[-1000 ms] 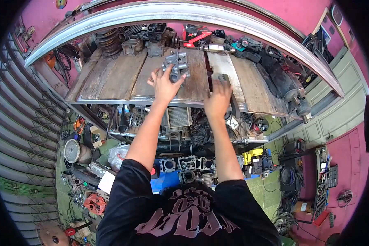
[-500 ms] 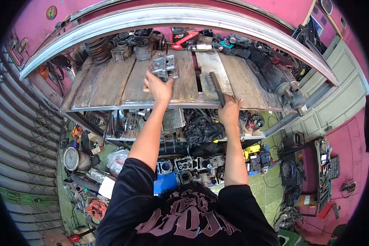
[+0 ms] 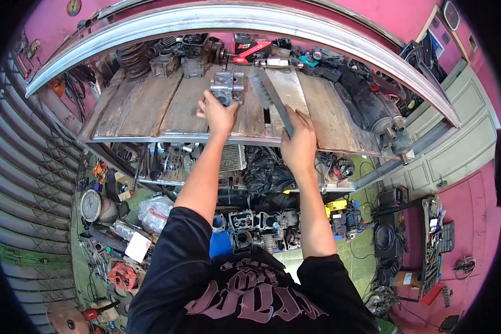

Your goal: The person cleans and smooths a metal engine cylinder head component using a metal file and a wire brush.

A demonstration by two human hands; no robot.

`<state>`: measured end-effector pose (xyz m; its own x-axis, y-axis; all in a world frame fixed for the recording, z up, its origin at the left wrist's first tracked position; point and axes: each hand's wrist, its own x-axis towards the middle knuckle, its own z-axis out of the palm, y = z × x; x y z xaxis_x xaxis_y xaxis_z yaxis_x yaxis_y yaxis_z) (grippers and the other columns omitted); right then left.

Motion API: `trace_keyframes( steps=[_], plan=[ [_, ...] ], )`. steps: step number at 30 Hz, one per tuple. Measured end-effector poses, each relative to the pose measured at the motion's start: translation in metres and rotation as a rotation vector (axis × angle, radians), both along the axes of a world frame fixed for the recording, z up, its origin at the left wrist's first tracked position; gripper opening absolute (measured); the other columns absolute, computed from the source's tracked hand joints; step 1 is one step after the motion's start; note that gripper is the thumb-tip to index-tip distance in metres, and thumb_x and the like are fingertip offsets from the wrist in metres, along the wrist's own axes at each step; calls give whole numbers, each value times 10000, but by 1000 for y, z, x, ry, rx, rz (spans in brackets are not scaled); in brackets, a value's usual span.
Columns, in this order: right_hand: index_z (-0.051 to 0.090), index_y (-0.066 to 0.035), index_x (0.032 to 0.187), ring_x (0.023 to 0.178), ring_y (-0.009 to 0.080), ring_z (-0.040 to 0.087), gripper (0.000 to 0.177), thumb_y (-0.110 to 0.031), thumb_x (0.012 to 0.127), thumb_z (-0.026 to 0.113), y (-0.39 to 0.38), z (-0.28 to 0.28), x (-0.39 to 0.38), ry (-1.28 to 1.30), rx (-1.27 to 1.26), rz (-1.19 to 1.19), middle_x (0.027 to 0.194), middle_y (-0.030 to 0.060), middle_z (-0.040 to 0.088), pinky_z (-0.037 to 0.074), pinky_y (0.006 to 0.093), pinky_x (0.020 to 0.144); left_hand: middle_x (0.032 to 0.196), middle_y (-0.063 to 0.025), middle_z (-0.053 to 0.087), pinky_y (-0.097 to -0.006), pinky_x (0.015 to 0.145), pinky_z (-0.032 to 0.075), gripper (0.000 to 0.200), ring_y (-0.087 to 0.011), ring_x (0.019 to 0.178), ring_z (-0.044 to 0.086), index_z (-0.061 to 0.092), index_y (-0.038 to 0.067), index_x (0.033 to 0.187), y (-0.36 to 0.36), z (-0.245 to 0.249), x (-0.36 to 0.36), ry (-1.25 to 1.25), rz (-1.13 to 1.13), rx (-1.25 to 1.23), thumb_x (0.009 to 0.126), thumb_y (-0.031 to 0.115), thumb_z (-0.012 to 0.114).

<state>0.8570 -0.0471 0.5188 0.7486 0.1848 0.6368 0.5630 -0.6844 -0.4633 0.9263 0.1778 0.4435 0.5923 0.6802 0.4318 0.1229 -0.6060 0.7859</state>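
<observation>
My left hand grips the near end of a grey cast-metal engine part, perhaps a cylinder head, above the wooden planks. My right hand is closed around the handle of a wire brush. The brush points up and to the left, with its bristles facing the metal part. A gap separates the bristles from the part. Fingers and palm hide the near end of the brush handle.
Along the back of the bench stand a coil spring, greasy engine parts and a red-and-black box. A muffler lies at the right end. Below are a black plastic bag and several engine castings.
My right hand has lifted the wire brush off the planks and moved it left, closer to the metal part. My left hand has turned the part and shifted it slightly right.
</observation>
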Motion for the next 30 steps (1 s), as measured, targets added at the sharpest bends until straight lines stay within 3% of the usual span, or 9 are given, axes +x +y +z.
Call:
trace_keyframes(
  steps=[9,13,14,16,21,24,26,30],
  plan=[
    [698,-22,1308,1297,368,600,486,-47,824,661,99,21,25,-250,-318,-34,1257,172,725,380,531,1189,1367,-183,636,-668,1128,209,877,-429,1394,399,481,48,1395,10,-15,-5,60,-73,-43,660,254,913],
    [740,-36,1215,1239,340,629,364,-111,875,634,128,40,37,-238,-482,-53,1182,164,742,435,486,1122,1344,-196,625,-664,1118,224,846,-427,1364,420,467,34,1393,11,-19,-1,23,-85,-48,695,266,887],
    [754,-50,1163,1192,324,644,313,-118,896,606,134,44,41,-288,-522,-33,1125,156,746,479,455,1053,1344,-198,619,-667,1109,232,823,-429,1352,427,463,13,1382,13,-24,4,-3,-100,-14,720,278,873],
    [753,-46,1149,1180,326,646,302,-118,894,608,151,38,57,-235,-520,-49,1116,153,742,494,452,1034,1325,-195,595,-678,1084,257,769,-419,1313,455,459,-36,1345,16,-32,8,-18,-91,116,785,340,830],
    [751,-36,1102,1119,313,661,264,-122,898,608,154,11,74,-259,-383,-74,1106,135,749,516,438,967,1284,-187,560,-682,1079,266,821,-398,1291,476,455,-19,1319,31,-28,8,48,-148,172,743,416,846],
    [737,-15,1158,1118,323,658,308,-115,892,618,136,10,47,-259,-327,24,1139,148,734,511,443,983,1272,-178,547,-682,1080,266,857,-393,1286,481,450,-13,1305,30,-21,-3,53,-150,141,709,443,863],
    [709,-6,1241,1159,346,639,442,-29,800,698,129,22,20,-214,-374,56,1188,157,704,516,464,994,1268,-173,535,-681,1079,266,882,-394,1288,478,444,-21,1297,29,-18,-1,72,-158,110,692,461,869],
    [729,3,1183,1137,335,643,338,-112,879,638,141,23,8,-262,-426,-48,1142,147,716,503,459,998,1267,-177,528,-676,1072,274,862,-395,1285,475,442,-24,1293,28,-22,6,44,-173,105,704,441,864]
  ],
)
